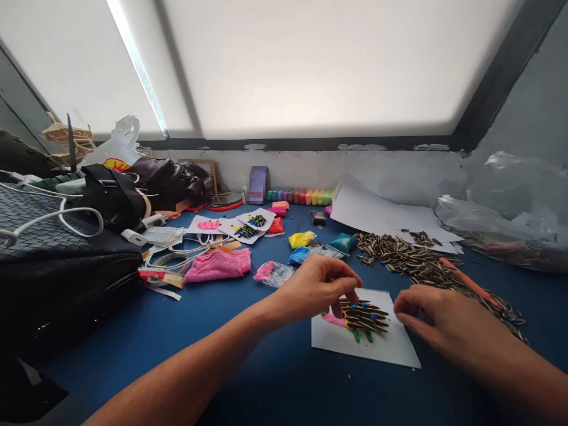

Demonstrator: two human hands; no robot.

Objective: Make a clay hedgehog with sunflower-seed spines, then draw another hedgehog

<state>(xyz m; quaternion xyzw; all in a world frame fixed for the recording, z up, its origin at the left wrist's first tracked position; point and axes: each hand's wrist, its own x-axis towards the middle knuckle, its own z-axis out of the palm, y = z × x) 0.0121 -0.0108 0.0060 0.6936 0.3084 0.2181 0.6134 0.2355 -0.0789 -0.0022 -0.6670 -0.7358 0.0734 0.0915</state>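
A white paper card (386, 352) lies on the table with a hedgehog-like figure of modelling clay and striped sunflower seeds (368, 319) on it. The figure has a pink clay head, green feet and small blue dots among the seeds. My left hand (317, 284) arches over the card's upper left part, fingers bent and apart, fingertips close to the figure; whether they touch it I cannot tell. Beside the card's right edge is my right hand (437, 313), its thumb and fingers curled together. Anything between those fingertips is hidden.
A pile of sunflower seeds (399, 255) with an orange stick (470, 283) lies behind my right hand. Bags of yellow clay (302, 238) and teal clay (344, 244) are beyond the card. A pink cloth (218, 264), finished seed cards (242, 229) and a black bag (66, 266) occupy the left.
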